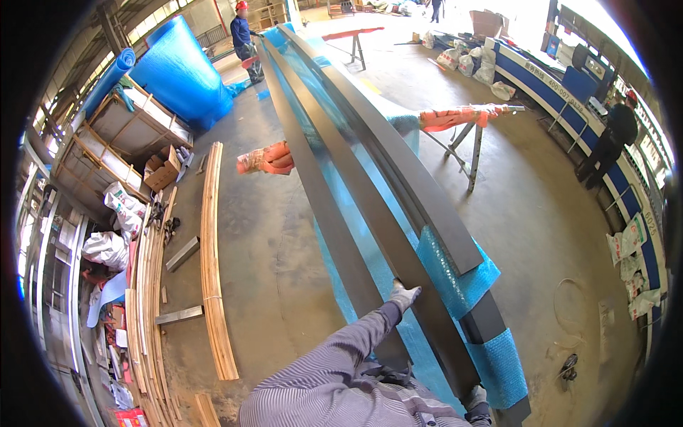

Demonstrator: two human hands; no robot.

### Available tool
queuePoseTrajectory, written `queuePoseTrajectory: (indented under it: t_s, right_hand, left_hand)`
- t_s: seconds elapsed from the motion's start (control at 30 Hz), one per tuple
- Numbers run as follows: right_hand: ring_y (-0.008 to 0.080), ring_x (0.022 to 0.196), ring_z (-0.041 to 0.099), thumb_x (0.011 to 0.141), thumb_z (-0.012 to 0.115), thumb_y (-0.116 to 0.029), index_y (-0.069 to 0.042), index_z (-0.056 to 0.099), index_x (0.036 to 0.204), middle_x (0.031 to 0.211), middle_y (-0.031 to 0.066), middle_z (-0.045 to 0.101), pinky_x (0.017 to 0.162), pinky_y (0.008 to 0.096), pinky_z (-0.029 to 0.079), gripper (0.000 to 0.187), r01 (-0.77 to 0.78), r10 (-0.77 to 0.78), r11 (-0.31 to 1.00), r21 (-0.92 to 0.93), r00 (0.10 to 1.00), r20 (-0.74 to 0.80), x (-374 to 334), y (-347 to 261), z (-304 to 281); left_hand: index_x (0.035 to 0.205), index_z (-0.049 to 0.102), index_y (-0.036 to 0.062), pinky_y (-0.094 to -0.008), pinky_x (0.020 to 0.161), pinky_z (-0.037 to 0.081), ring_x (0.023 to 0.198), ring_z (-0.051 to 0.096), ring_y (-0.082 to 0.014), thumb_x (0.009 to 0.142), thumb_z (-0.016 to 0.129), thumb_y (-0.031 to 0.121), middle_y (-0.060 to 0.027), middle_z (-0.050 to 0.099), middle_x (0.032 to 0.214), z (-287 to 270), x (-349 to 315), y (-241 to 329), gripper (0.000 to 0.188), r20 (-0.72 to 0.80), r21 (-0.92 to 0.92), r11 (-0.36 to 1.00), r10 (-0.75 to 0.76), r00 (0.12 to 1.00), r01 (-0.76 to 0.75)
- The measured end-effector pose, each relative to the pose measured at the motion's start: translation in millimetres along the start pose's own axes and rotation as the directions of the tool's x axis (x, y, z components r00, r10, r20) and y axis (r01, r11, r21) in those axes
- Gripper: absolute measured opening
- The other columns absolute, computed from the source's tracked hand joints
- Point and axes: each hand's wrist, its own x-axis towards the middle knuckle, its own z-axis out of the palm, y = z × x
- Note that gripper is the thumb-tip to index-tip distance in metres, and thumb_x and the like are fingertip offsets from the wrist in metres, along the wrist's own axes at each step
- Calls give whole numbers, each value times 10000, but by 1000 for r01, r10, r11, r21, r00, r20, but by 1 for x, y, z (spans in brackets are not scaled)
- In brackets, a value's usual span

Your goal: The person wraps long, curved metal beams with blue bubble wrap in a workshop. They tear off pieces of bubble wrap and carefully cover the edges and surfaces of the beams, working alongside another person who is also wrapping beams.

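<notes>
Several long dark grey metal profiles run away from me side by side over sheets of blue bubble wrap (471, 281). My left hand (404, 295), in a pale work glove, grips the left edge of the middle metal profile (377, 238). Lower down, my gloved right hand (478, 398) is at the right edge of that same profile, close to its near end; its fingers are partly hidden. To the left lies another profile (320, 196). A stacked set of profiles (420, 178) lies on the right, its near part wrapped in bubble wrap.
Trestles with orange-wrapped bars (459, 117) bear the profiles. A co-worker in a red helmet (243, 35) stands at the far end. Wooden strips (213, 263) lie on the floor at left, near a big blue wrap roll (178, 71). Another person (617, 139) stands by a long blue-and-white machine (544, 85).
</notes>
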Motion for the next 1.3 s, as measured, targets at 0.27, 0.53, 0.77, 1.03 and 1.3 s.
queuePoseTrajectory:
  t_s: [0.27, 0.53, 0.77, 1.03, 1.3]
  right_hand:
    - [299, 847, 713, 672, 813, -277, -73, 699, 993, 886, 137, 728, 737, 421, 560, 397, 352, -500, 815, 461, 830, 249, -35, -22, -127]
    - [247, 822, 607, 868, 680, -548, -44, 581, 1209, 982, 99, 669, 733, 394, 463, 618, -477, -35, -130, 869, 878, 477, -1, 0, -21]
    - [234, 1349, 467, 964, 634, -468, -190, 332, 1528, 1472, 97, 464, 1093, 538, 340, 698, -105, 397, 96, 990, 916, 59, -9, -3, 56]
    - [312, 960, 633, 934, 530, -664, -145, 560, 1325, 1155, 90, 663, 705, 465, 544, 651, -37, 623, -279, 960, 753, 210, 76, -8, 100]
    - [375, 997, 640, 828, 530, -819, -141, 480, 1404, 1226, 140, 628, 715, 562, 543, 891, -244, 653, -323, 914, 642, 402, 36, -56, 19]
  left_hand:
    - [1521, 347, 93, -260, 629, 534, 798, 665, -136, 832, 841, 232, -65, 614, 1038, -19, -43, 25, 859, -74, -514, 856, 19, 997, -55]
    - [1589, 154, 35, -434, 1137, 370, 1375, 401, -435, 789, 802, 506, -286, 288, 1519, 10, -50, 35, 1132, -119, 138, 985, 118, 986, -101]
    - [1587, 147, 40, -456, 1146, 371, 1405, 373, -457, 831, 758, 501, -302, 200, 1573, 14, -47, 68, 1076, -94, 527, 847, 134, 986, -65]
    - [1564, 315, 134, -623, 1160, 274, 1476, 184, -525, 811, 713, 580, -210, 162, 1647, 33, -66, 110, 962, 341, 743, 591, 66, 938, -313]
    - [1519, 401, 102, -541, 1217, 201, 1483, 230, -453, 832, 688, 544, -224, 260, 1607, 15, -79, 67, 865, 504, 711, 446, 215, 837, -543]
